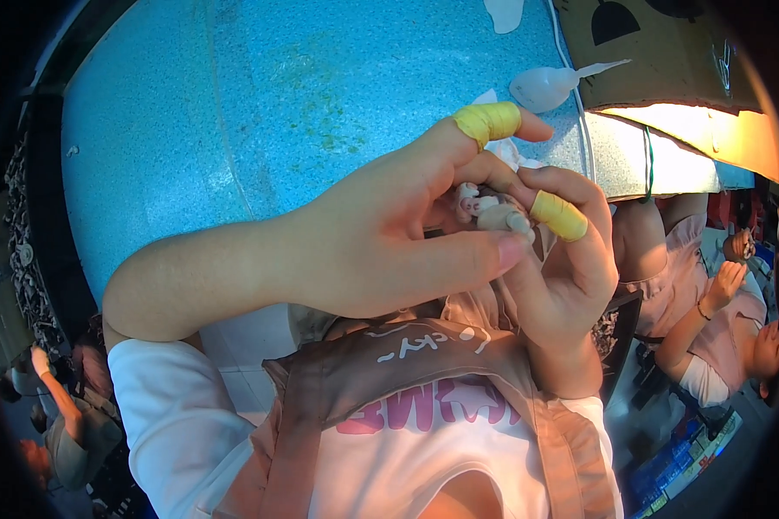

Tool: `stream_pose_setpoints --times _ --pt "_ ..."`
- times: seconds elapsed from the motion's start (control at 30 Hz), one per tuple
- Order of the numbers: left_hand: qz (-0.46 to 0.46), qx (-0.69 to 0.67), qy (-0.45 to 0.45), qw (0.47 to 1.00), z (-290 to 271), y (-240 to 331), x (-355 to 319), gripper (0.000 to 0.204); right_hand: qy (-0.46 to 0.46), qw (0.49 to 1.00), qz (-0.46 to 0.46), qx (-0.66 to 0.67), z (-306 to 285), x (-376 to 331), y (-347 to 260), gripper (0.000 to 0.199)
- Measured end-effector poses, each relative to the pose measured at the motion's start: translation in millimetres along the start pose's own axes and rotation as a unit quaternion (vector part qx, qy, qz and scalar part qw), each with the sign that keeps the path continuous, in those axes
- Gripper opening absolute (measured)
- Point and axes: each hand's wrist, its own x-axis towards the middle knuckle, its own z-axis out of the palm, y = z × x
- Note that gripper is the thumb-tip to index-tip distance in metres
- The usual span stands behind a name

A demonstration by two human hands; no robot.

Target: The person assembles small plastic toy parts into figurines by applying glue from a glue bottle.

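A small white-and-grey figurine with pink spots [498, 214] sits between my two hands, close in front of my apron. My left hand [389, 229] reaches in from the left, its thumb and bent fingers closed around the figurine. Yellow tape wraps a finger of that hand, which points off to the right. From the right side, my right hand [571, 251] curls its fingers against the same figurine, one of them also taped yellow. Fingers cover part of the figurine, so its full shape is hidden. White crumpled tissue [512, 156] shows just behind the fingers.
A blue speckled tabletop [234, 112] lies beyond my hands. On it is a translucent squeeze bottle with a thin nozzle [541, 88], beside a white cable [580, 130]. A cardboard box [658, 60] stands at the far right. Other people sit at right [710, 337] and lower left [74, 432].
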Motion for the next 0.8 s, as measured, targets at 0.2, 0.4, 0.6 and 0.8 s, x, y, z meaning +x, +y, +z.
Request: stream_pose_setpoints --times 0.2,0.4,0.6,0.8 --pt "0.119 0.22 0.022 0.968 -11 -1 -6 0.068 0.179 0.965 0.113 0.151 0 2 -1 0.021" --pt "0.219 0.376 0.08 0.897 -4 1 -4 0.062 -0.047 0.966 0.014 -0.255 5 3 16 0.022" --pt "0.25 0.418 0.092 0.868 -4 -1 -1 0.06 -0.045 0.955 0.075 -0.284 -3 3 13 0.014" --pt "0.222 0.43 0.087 0.871 -3 -4 -1 0.063 0.041 0.995 0.036 -0.083 -7 10 -26 0.016"
